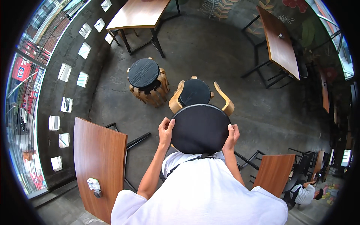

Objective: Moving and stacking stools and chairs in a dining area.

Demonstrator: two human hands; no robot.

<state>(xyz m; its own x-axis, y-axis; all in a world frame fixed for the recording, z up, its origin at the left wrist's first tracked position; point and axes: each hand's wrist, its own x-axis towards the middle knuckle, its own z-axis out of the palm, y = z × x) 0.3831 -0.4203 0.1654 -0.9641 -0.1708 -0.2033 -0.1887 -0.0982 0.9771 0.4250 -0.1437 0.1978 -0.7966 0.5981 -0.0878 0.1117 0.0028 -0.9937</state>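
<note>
Both my hands grip a stool with a round black seat (201,129), one at each side of its rim. My left hand (165,130) closes round the left edge, and my right hand (231,137) round the right edge. The seat covers much of what lies beneath it. Just beyond it is a second stool's black seat (194,92), with curved light-wood legs (226,98) rising on either side. I take these legs to be the held stool's, but the join is hidden. Ahead to the left stands a stack of stools (144,74) with bent wooden legs and a black top.
Wooden tables stand at far left (138,15), far right (277,43), near left (99,165) and near right (273,172). A white packet (93,184) lies on the near-left one. A wall with square openings (64,72) runs along the left. Another person (304,193) is low at right.
</note>
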